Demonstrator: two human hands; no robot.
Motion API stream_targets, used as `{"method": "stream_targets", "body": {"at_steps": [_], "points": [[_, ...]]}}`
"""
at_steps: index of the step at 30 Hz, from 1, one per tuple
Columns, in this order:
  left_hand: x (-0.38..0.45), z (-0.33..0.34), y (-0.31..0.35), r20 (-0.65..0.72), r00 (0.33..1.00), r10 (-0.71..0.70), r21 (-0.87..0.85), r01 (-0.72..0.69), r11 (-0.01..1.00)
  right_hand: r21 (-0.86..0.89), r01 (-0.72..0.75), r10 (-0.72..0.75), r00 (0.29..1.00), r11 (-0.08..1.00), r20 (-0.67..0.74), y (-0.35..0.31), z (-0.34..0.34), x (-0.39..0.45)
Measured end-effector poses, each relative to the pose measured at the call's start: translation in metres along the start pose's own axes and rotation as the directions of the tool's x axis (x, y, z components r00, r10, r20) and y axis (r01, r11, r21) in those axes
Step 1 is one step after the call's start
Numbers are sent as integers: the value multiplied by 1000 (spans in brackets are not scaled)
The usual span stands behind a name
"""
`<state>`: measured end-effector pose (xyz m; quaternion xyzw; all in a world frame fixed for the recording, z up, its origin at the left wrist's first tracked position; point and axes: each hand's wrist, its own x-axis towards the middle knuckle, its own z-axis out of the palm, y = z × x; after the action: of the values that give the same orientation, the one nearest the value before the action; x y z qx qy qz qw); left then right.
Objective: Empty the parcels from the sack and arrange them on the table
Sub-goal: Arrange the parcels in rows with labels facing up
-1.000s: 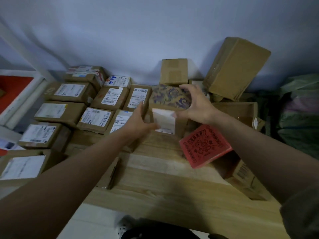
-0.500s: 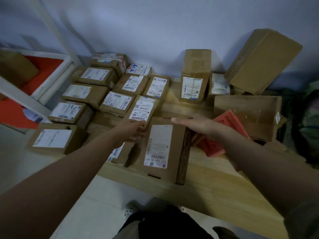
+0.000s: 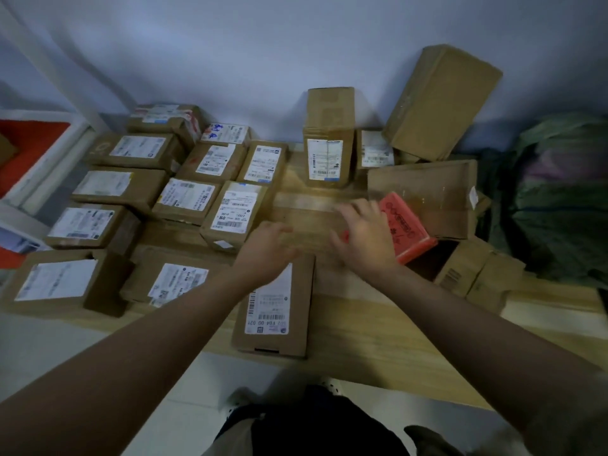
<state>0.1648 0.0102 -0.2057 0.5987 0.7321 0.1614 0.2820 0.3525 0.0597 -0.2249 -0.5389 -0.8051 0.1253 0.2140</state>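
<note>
Squaring the labelled parcel (image 3: 274, 307) beneath the empty left hand (image 3: 266, 255) is advised; the right hand (image 3: 365, 235) is likewise spread, unladen.

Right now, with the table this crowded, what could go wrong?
The labelled parcel just under the left hand reaches the table's front edge, so a nudge might tip it off. The large box leans tilted against the wall and could slide down. The right hand might knock the red packet.
</note>
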Motion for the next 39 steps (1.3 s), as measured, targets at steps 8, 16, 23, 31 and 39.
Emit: {"method": "stream_targets", "body": {"at_steps": [8, 16, 23, 31, 39], "points": [[-7, 57, 3, 480, 852, 208, 578, -486, 656, -36, -465, 457, 879, 885, -138, 64, -36, -22], [-2, 42, 15, 451, 876, 172, 529, -417, 739, 42, -552, 545, 831, 833, 113, 79, -31, -22], [6, 49, 82, 450, 885, -120, -512, 365, 777, 439, -547, 493, 836, 713, 240, 76, -39, -12], [27, 3, 67, 608, 794, 14, -770, 586, 252, -231, 613, -647, 754, 755, -113, 47, -49, -20], [17, -8, 35, 403, 914, 49, -829, 341, 442, 517, -108, 144, 989, 849, -29, 34, -39, -22]]}}
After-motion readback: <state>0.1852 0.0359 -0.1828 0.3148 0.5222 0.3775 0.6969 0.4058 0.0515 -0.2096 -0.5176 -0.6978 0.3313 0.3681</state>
